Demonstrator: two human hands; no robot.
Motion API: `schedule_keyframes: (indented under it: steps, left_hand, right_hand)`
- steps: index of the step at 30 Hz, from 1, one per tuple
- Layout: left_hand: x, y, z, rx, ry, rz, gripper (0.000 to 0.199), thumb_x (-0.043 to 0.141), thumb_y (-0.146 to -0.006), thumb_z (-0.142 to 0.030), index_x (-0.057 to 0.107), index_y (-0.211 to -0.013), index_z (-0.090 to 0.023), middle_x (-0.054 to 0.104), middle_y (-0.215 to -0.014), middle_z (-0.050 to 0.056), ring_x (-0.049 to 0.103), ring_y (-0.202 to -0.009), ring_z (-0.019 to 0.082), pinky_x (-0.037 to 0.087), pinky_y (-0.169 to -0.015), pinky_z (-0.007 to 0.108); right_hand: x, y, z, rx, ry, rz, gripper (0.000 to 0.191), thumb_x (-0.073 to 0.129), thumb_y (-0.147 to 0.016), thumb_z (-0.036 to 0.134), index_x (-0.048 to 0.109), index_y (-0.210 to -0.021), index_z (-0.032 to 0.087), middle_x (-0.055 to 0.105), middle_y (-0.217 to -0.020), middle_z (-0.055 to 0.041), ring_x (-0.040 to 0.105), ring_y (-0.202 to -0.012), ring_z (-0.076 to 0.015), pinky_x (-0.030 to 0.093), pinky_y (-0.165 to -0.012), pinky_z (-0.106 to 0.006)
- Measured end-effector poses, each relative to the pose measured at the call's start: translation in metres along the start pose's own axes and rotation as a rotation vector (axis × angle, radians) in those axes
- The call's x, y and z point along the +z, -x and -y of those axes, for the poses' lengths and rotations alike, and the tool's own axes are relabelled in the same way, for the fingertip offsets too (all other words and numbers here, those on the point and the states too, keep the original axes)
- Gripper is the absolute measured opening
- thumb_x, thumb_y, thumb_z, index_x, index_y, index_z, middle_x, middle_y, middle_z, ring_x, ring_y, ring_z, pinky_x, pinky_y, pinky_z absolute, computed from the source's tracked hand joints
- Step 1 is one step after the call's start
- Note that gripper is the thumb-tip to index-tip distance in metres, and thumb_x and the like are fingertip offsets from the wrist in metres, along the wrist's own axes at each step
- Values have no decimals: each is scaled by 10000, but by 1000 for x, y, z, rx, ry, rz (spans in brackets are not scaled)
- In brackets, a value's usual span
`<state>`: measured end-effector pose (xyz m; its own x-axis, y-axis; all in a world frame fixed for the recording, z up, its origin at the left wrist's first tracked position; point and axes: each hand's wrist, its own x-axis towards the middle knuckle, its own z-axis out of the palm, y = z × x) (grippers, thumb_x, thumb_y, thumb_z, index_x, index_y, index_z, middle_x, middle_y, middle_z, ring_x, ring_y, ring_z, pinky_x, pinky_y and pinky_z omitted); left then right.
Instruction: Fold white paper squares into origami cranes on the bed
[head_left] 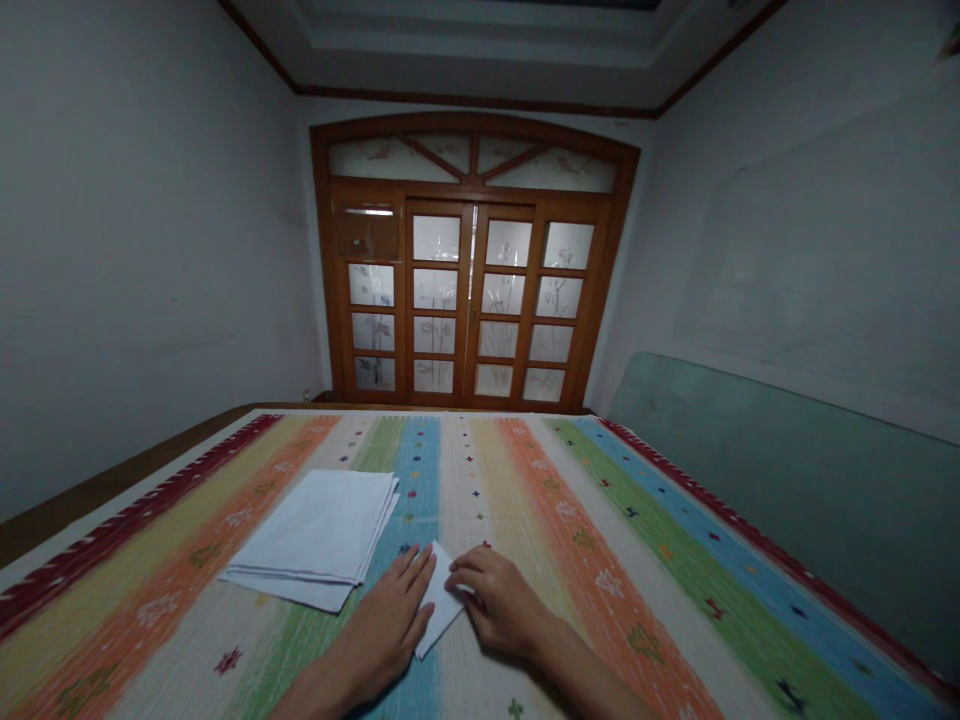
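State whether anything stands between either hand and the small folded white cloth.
Nothing visible does: the left hand lies flat at the left side of the small folded white cloth, and the right hand is at its right edge. The larger white cloth pile lies farther left, out of the way.

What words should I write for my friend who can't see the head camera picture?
A left hand rests on a small white cloth, the right hand at its edge. Bigger white cloths lie piled to the left on a striped tablecloth, wooden doors beyond.
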<state>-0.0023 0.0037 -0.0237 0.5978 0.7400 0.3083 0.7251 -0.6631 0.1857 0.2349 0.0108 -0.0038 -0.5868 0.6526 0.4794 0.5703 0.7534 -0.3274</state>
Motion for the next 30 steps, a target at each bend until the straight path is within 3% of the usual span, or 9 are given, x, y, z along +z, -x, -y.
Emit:
schedule_keyframes:
  steps: [7, 12, 22, 26, 30]
  left_hand:
    - [10, 1, 7, 17, -43, -11, 632, 475, -1014, -243, 224, -1593, -286, 303, -1639, 86, 354, -1475, 294, 360, -1186, 497]
    - [11, 2, 6, 26, -74, -28, 594, 464, -1017, -235, 282, -1567, -365, 305, -1644, 40, 370, -1466, 303, 381, -1171, 506]
    - [8, 1, 1, -27, -93, 36, 631, 490, -1015, -268, 227, -1581, -360, 261, -1654, 75, 316, -1484, 338, 370, -1164, 556]
    - [12, 2, 4, -1, -84, -14, 643, 506, -1009, -270, 226, -1581, -360, 255, -1656, 66, 335, -1477, 338, 384, -1157, 544]
    - [16, 2, 5, -3, -93, -27, 616, 498, -1012, -290, 258, -1574, -363, 293, -1645, 68, 352, -1469, 345, 391, -1149, 554]
  right_hand:
    - [0, 0, 0, -4, 48, 88, 282, 582, -865, 115, 735, -1076, 223, 752, -1189, -73, 632, -1152, -253, 454, -1038, -369]
    - [-1, 0, 0, -2, 92, 103, 260, 585, -866, 103, 733, -1049, 214, 772, -1111, -78, 653, -1113, -242, 455, -1022, -357]
    - [-12, -4, -3, 28, 154, 229, 267, 611, -816, 54, 727, -965, 243, 782, -1091, -52, 684, -1060, -247, 417, -1061, -423]
    - [-9, 4, -1, 44, 85, 164, 335, 566, -840, 46, 739, -1057, 234, 769, -1164, -69, 660, -1169, -270, 470, -1040, -390]
    - [-8, 19, 3, 74, 27, 150, 583, 536, -787, 9, 635, -1328, 202, 638, -1397, -96, 530, -1352, -296, 432, -1128, -445]
